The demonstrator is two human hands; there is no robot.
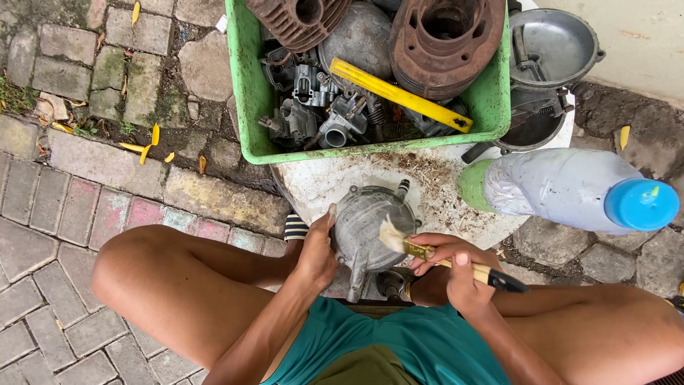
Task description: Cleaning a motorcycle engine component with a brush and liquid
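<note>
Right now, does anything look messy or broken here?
Yes. Two ribbed metal cylinders in the green crate look brown with rust. Brownish crumbs are scattered over the white round surface below the crate. The grey metal part and brush in the hands look whole.

Paintbrush (427, 251) on grey engine cover (370, 224)
</note>
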